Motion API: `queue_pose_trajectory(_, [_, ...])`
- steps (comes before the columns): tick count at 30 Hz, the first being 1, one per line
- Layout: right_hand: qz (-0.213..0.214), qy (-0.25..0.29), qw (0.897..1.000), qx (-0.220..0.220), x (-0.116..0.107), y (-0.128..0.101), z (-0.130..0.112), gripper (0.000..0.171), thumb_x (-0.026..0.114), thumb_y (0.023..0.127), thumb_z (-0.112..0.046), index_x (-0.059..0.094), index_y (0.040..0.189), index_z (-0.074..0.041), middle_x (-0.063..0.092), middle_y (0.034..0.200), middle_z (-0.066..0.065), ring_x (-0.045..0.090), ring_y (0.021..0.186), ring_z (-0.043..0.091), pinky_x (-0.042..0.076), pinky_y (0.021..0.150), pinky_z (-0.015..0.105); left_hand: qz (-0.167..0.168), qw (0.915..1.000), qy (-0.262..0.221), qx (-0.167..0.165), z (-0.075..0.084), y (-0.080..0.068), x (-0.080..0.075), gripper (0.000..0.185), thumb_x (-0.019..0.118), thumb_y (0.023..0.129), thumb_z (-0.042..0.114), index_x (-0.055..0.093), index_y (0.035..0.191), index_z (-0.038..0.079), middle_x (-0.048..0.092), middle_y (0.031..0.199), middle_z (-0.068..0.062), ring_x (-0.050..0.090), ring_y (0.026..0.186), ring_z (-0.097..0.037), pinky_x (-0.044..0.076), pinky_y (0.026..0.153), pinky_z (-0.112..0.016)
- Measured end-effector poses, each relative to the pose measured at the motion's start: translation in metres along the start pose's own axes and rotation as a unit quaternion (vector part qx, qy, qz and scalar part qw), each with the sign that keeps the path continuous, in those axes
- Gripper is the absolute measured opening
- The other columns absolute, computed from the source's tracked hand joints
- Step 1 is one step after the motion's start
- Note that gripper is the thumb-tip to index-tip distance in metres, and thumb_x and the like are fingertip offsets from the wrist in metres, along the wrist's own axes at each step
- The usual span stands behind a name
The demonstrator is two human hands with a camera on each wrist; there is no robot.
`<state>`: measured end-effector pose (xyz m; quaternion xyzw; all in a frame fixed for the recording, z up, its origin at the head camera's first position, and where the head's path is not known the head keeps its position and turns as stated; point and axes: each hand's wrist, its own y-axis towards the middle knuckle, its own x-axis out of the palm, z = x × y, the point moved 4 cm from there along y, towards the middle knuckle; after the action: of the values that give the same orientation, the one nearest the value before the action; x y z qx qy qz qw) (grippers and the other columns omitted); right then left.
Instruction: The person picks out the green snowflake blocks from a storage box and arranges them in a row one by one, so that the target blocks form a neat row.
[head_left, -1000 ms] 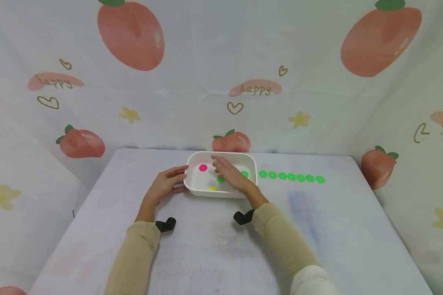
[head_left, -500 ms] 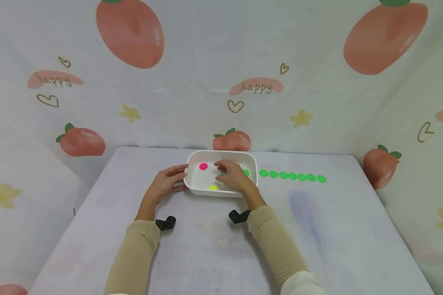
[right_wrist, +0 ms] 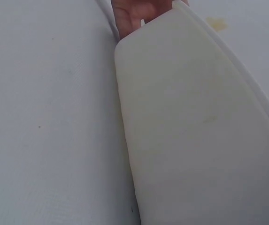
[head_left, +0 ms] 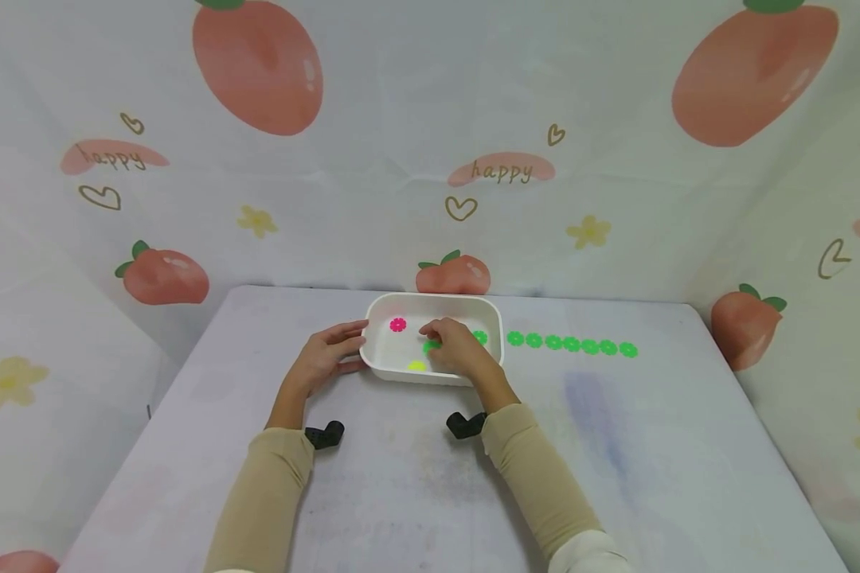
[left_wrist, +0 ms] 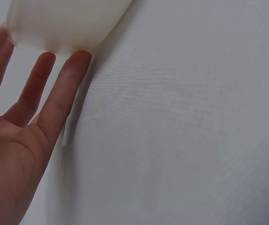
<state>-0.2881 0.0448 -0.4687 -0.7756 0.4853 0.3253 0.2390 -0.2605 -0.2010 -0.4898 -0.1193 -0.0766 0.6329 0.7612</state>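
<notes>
A white plastic tray [head_left: 394,371] stands at the back of the table. My left hand [head_left: 322,356] rests its fingertips on the tray's left end; in the left wrist view the fingers [left_wrist: 61,93] are extended against its wall. My right hand [head_left: 462,350] reaches into the tray with bent fingers, beside a green flower-shaped piece [head_left: 430,348]. The back of the hand hides whether it pinches that piece. Also in the tray lie a pink flower piece [head_left: 397,325], a yellow piece [head_left: 417,365] partly behind the front wall, and another green piece [head_left: 480,337].
Right of the tray, several green flower pieces [head_left: 572,344] form a row running rightward. The pale tabletop [head_left: 401,493] ends at a fruit-print cloth backdrop [head_left: 373,183]. Black wrist mounts [head_left: 466,426] stick out inward from both sleeves.
My right hand went from straight fingers over the tray to spread, bent fingers, then drew its fingers together down by the green piece. My left hand stayed at the tray's end.
</notes>
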Motion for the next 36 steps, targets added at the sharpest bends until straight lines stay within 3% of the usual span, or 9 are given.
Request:
queue_pose_trajectory(11, [-0.008,-0.036,0.999,-0.006,0.002,0.001,0.001,0.032,0.069,0.08,-0.002,0.068,0.112,-0.009,0.059,0.096,0.005,0.052,0.091,0.018,0.047,0.088,0.031,-0.001,1.0,-0.003,-0.003,0.002,0.0,0.001,0.05,0.067,0.09,0.026,0.052,0.137,0.021,0.049,0.143,-0.007,0.056,0.121,-0.024,0.056,0.092,-0.041])
queue_pose_trajectory(16, [0.005,-0.037,0.999,-0.012,0.001,0.002,-0.001,0.024,0.067,0.083,-0.006,0.071,0.106,-0.012,0.057,0.089,0.003,0.049,0.085,0.017,0.045,0.081,0.027,-0.001,1.0,-0.008,-0.005,0.002,0.001,0.0,0.05,0.067,0.089,0.025,0.052,0.137,0.02,0.049,0.142,-0.007,0.056,0.121,-0.023,0.056,0.092,-0.041])
queue_pose_trajectory(22, [0.048,0.018,0.998,-0.029,-0.006,-0.001,-0.004,0.011,0.066,0.089,-0.015,0.071,0.098,-0.016,0.06,0.087,-0.001,0.052,0.083,0.014,0.047,0.077,0.024,-0.004,0.9999,-0.013,0.0,-0.001,0.001,0.0,0.051,0.068,0.088,0.027,0.052,0.137,0.02,0.049,0.142,-0.008,0.057,0.118,-0.022,0.056,0.092,-0.041])
queue_pose_trajectory(28, [0.085,0.093,0.992,-0.029,-0.019,-0.008,-0.007,0.016,0.068,0.088,-0.019,0.068,0.104,-0.017,0.068,0.097,-0.001,0.059,0.09,0.015,0.053,0.085,0.03,-0.005,0.9999,-0.015,0.001,-0.002,0.001,0.001,0.053,0.069,0.087,0.028,0.052,0.137,0.02,0.049,0.142,-0.008,0.058,0.118,-0.022,0.056,0.091,-0.042])
queue_pose_trajectory(36, [0.105,0.113,0.987,-0.038,-0.037,-0.019,-0.008,0.019,0.068,0.089,-0.02,0.067,0.108,-0.017,0.069,0.099,-0.001,0.061,0.088,0.014,0.055,0.08,0.026,-0.005,0.9999,-0.011,0.006,0.0,-0.002,0.002,0.056,0.069,0.087,0.03,0.05,0.138,0.019,0.047,0.144,-0.008,0.057,0.12,-0.025,0.056,0.092,-0.041])
